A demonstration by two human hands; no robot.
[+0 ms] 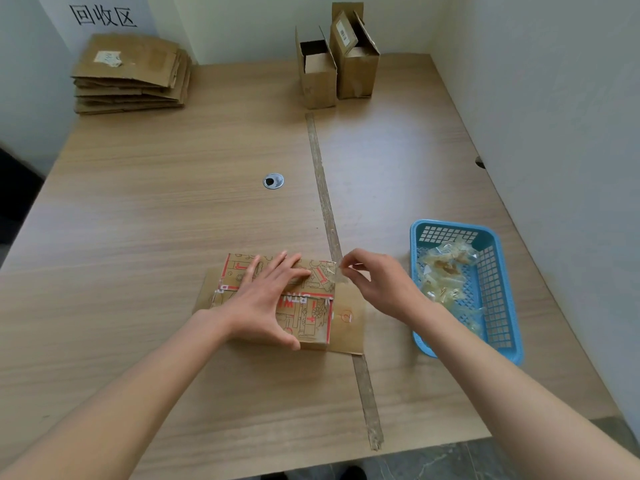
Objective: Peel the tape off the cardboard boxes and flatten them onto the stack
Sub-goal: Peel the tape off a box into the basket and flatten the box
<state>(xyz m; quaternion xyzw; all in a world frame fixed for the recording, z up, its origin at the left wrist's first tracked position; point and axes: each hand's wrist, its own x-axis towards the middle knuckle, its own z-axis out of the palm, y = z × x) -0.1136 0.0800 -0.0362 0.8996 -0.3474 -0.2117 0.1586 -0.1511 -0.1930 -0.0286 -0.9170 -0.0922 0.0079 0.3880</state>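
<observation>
Pressing one printed box (311,317) flat-fingered, left hand (266,299); right hand (377,285) grip pinching tape (334,273); two upright boxes (334,60).

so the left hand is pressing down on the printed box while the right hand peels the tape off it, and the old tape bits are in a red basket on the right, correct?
Not quite: the basket is blue, not red, as the head view shows. The rest holds: the left hand presses flat on the printed box while the right hand pinches the clear tape at its right edge, and old tape bits lie in that basket.
</observation>
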